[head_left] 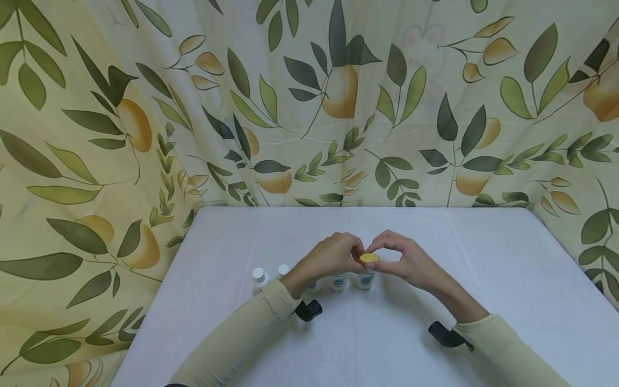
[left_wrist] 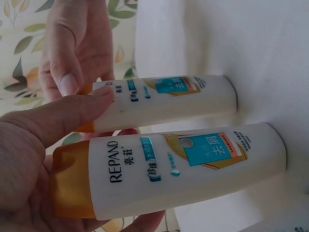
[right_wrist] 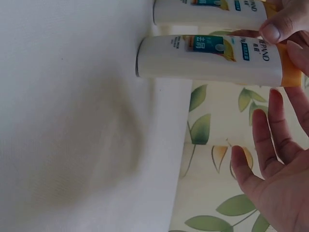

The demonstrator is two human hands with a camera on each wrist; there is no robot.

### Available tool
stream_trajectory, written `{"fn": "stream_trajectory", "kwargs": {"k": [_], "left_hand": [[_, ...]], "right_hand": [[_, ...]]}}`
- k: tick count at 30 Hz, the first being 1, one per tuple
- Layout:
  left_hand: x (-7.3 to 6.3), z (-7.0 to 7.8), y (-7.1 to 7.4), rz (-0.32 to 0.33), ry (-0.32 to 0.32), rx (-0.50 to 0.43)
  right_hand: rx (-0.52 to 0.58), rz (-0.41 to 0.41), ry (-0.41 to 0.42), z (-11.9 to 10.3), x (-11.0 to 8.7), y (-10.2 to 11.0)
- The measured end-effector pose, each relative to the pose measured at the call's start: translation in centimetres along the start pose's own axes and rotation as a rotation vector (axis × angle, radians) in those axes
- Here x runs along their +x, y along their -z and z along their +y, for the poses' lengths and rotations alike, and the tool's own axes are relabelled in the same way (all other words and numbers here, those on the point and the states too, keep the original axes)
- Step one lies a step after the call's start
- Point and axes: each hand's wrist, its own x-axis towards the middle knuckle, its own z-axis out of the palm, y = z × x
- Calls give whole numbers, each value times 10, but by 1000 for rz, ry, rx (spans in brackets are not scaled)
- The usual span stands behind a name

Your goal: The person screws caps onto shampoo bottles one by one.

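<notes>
A white shampoo bottle (head_left: 365, 281) with an orange cap stands upright at the right end of a row on the table. My left hand (head_left: 344, 253) holds it near the top, its thumb (left_wrist: 99, 99) lying across the shoulder below the cap. From the other side my right hand (head_left: 408, 262) pinches the cap by thumb and index finger, while its other fingers (right_wrist: 264, 140) spread away from the bottle. A matching shampoo bottle (left_wrist: 207, 169) stands just left of it, its orange cap (left_wrist: 72, 179) beneath my left palm.
Further left in the row are bottles with white caps (head_left: 260, 275), partly hidden by my left forearm. A white cloth covers the table (head_left: 367, 344). Behind its far edge hangs a leaf-and-fruit patterned curtain (head_left: 309, 161).
</notes>
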Motion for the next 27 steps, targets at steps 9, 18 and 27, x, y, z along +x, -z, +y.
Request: {"fn": "stream_trajectory", "kwargs": {"k": [9,18,27], "left_hand": [[-2,0,2,-11,21,-10],[-12,-8,19,-72,-30,-60],[-32,-29,39,-60,-102,-66]], "right_hand": [[-6,-46,-3,-2,1,3],[-47,-56,-8,-5,2,5],[-83,-110,-18,-10,4,9]]}}
